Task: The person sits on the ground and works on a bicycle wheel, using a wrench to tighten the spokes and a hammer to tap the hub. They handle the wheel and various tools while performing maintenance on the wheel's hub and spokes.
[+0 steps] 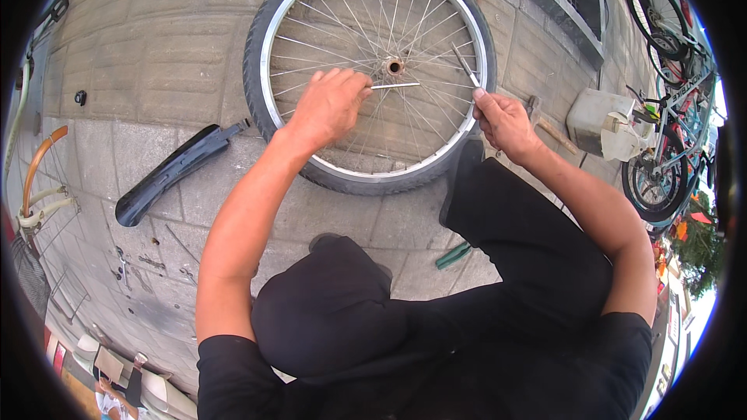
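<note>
A bicycle wheel with a black tyre and silver rim lies flat on the paving in front of me. Its hub looks rusty, with an open hole in the middle. Over the spokes beside the hub, my left hand is closed on a thin whitish stick, which points right. At the wheel's right side, my right hand pinches a slim metal rod with a darker far end, tilted up and left. Both hands are above the wheel; whether either touches it I cannot tell.
A hammer lies right of the wheel, near a whitish container. On the left are a black mudguard and several small tools. A green object lies between my legs. Parked bicycles stand at right; a person sits lower left.
</note>
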A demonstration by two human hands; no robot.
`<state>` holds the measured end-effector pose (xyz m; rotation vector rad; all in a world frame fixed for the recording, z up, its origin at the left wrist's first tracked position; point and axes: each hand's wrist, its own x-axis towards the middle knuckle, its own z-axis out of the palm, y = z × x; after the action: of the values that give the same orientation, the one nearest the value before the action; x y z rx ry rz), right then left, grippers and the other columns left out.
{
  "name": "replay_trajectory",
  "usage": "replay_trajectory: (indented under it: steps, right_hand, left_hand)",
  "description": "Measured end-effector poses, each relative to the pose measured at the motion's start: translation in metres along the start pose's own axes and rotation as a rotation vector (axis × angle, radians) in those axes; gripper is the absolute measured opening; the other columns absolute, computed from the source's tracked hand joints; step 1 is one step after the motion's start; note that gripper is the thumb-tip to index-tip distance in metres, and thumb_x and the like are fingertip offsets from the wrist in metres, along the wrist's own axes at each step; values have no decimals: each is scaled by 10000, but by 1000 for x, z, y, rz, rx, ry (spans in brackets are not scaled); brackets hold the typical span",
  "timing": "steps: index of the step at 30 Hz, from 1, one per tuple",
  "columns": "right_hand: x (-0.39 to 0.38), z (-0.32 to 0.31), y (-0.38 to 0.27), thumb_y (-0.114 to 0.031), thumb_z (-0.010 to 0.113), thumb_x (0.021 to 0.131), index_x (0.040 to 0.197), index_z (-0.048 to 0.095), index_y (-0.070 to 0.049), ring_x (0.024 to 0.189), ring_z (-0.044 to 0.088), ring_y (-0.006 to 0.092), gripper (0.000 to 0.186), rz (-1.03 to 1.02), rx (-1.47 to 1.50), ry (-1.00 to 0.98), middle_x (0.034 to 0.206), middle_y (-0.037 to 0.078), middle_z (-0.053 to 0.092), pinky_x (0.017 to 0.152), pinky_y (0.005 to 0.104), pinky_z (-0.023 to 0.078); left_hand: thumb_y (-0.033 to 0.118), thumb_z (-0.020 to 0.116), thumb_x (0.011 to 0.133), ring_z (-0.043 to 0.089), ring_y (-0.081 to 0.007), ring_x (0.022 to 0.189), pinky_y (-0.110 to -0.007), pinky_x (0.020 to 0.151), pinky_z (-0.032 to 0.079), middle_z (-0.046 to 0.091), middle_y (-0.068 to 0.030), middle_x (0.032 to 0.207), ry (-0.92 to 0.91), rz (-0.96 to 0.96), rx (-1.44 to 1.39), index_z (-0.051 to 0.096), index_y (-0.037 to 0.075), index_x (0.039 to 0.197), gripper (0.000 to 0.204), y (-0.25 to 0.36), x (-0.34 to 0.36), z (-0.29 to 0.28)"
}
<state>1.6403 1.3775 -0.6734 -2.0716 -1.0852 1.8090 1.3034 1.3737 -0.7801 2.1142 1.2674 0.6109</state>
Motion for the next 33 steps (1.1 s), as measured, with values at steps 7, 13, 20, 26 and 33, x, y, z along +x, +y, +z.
replay_trajectory:
  steps: [7, 13, 20, 26, 33]
  right_hand:
    - [26, -18, -35, -522, 601, 1097, 841, 650, -89, 568, 416, 51, 506, 30, -32, -59, 656, -59, 488, 516, 253, 336]
    - [21, 5, -24, -517, 590, 1103, 853, 666, -60, 623, 435, 63, 527, 1, -150, -69, 679, -47, 500, 563, 270, 378]
    - [40, 42, -10, -528, 536, 1121, 875, 680, -33, 676, 485, 103, 571, -50, -252, -78, 696, -16, 514, 628, 317, 445]
    - [67, 73, -5, -492, 528, 1134, 887, 679, -21, 649, 452, 87, 553, -95, -143, 1, 677, -27, 495, 593, 303, 401]
    - [49, 93, -16, -448, 532, 1132, 930, 711, -2, 612, 425, 76, 522, 40, -88, 89, 660, -33, 490, 567, 286, 355]
  left_hand:
    - [225, 741, 1000, 712, -306, 869, -424, 778, 533, 751, -80, 963, 104, -62, -166, 762, 81, 1075, 164, -3, 60, 17]
    - [212, 774, 977, 709, -286, 795, -384, 708, 551, 748, -89, 936, 56, -164, -263, 769, 87, 1088, 168, -6, 54, 8]
    - [187, 775, 968, 672, -245, 728, -360, 678, 529, 729, -89, 882, 20, -201, -367, 772, 63, 1039, 142, -28, 61, 11]
    - [180, 787, 953, 637, -205, 679, -338, 638, 503, 710, -82, 825, 38, -202, -408, 781, 50, 1014, 144, -40, 70, 13]
    - [189, 806, 943, 579, -96, 632, -296, 586, 462, 706, -49, 766, -27, -353, -523, 803, 47, 1014, 159, -48, 73, 13]
